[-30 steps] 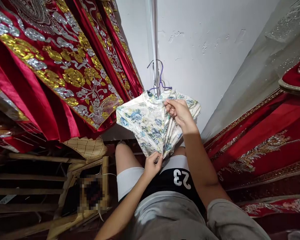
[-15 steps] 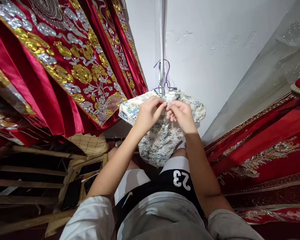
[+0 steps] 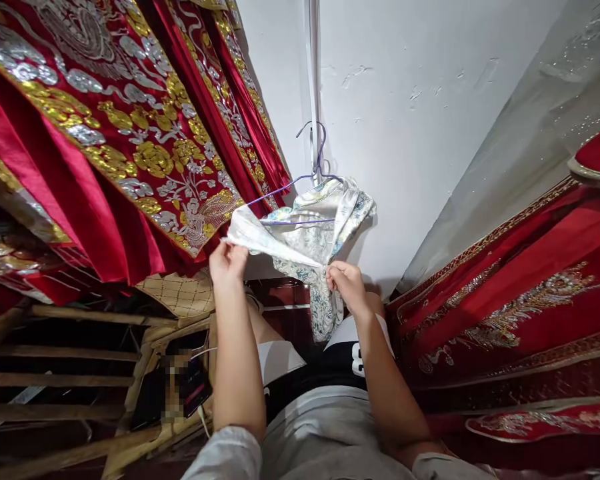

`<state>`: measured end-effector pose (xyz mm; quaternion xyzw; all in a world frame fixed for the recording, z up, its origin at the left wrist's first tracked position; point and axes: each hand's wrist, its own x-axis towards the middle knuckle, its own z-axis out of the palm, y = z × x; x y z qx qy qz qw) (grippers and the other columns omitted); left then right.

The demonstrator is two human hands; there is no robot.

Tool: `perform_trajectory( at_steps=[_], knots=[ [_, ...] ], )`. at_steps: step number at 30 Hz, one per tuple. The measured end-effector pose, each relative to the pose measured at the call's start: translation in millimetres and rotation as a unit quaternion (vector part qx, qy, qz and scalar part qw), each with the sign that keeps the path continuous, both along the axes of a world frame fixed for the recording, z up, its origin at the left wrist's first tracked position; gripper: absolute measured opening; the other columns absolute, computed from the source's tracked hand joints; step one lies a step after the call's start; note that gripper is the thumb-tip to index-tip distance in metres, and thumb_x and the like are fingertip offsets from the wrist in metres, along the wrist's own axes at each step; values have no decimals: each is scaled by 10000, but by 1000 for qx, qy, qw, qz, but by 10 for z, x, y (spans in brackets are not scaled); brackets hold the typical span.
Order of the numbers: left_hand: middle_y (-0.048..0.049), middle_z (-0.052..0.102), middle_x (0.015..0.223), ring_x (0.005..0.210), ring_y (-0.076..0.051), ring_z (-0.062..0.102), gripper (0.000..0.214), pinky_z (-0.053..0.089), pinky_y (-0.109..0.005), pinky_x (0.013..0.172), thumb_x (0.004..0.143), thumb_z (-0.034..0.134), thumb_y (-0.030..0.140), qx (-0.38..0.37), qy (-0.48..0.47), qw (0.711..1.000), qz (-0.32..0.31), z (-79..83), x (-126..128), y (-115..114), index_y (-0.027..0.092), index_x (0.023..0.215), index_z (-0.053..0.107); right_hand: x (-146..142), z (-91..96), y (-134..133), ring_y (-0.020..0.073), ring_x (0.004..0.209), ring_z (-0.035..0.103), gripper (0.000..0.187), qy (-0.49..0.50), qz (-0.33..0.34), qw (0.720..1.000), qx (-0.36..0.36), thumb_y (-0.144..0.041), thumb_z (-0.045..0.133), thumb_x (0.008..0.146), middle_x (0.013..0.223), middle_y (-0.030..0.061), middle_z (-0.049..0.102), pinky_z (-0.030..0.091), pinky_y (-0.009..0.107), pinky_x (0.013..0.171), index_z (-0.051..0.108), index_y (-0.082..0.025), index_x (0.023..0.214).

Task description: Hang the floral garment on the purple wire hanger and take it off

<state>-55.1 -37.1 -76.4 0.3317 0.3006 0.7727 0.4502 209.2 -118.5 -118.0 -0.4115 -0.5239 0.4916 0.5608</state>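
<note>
A white garment with a blue floral print (image 3: pixel 325 303) hangs partly on a purple wire hanger (image 3: pixel 280 190). Its front is spread apart, so the pale inside and the hanger's lower bar show. My left hand (image 3: pixel 229 261) pinches the garment's edge at the left, pulling that side out past the hanger's left arm. Lower down and to the right, my right hand (image 3: pixel 347 283) grips the front edge with curled fingers. The garment's right shoulder still sits over the hanger.
Red robes with gold and silver embroidery (image 3: pixel 155 157) hang at the left. More red beaded cloth (image 3: pixel 520 293) and sheer grey fabric (image 3: pixel 485 167) line the right. A wooden slatted frame (image 3: pixel 80 357) stands lower left, with a dark device (image 3: pixel 197 383) on it.
My hands have parted from the garment's neck: the left moved left and down, the right moved down. The front has opened, and the left shoulder has come off the hanger.
</note>
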Motion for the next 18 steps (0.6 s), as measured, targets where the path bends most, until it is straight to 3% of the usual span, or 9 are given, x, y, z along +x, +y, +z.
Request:
perform_trajectory(
  at_steps=[4, 7, 10, 12, 15, 18],
  knots=[
    [-80, 717, 821, 960, -185, 700, 285, 549, -320, 899, 985, 348, 135, -125, -145, 981, -10, -581, 397, -352, 170, 936, 626, 76, -118, -74, 112, 485, 432, 243, -45, 37, 998, -29, -320, 550, 791, 485, -23, 525, 322, 245, 501, 552, -209, 574],
    [-66, 711, 770, 860, -190, 701, 257, 563, -300, 848, 934, 406, 154, -172, -213, 962, -17, -738, 603, -523, 181, 886, 657, 216, -177, -87, 122, 489, 470, 239, -159, 147, 972, -96, -329, 582, 790, 478, -16, 539, 347, 247, 513, 593, -200, 590],
    [-17, 639, 683, 687, -171, 639, 133, 557, -290, 742, 873, 546, 236, -145, -203, 966, -66, -659, 697, -645, 192, 767, 615, 258, -208, -96, 145, 533, 519, 301, -257, 238, 927, -130, -409, 622, 822, 551, 18, 602, 383, 268, 543, 649, -183, 625],
    [5, 595, 690, 650, -145, 590, 138, 527, -260, 690, 810, 664, 281, -70, -152, 977, -132, -537, 788, -759, 193, 736, 589, 194, -215, -94, 166, 612, 561, 380, -242, 186, 946, -106, -526, 595, 867, 685, 42, 668, 427, 290, 601, 683, -188, 718],
    [-11, 613, 797, 734, -149, 599, 239, 506, -252, 719, 798, 748, 361, 30, -11, 978, -206, -348, 1016, -991, 186, 734, 598, 32, -178, -91, 225, 877, 644, 553, -97, 89, 987, -89, -733, 478, 888, 912, 65, 720, 501, 338, 789, 710, -234, 938],
    [-65, 688, 982, 959, -217, 650, 206, 503, -317, 891, 897, 692, 386, 58, 211, 945, -241, -206, 1199, -1206, 190, 837, 681, -69, -59, -95, 284, 1067, 646, 762, 82, 143, 977, -138, -878, 386, 821, 1002, 98, 731, 524, 383, 876, 716, -236, 1063]
  ],
)
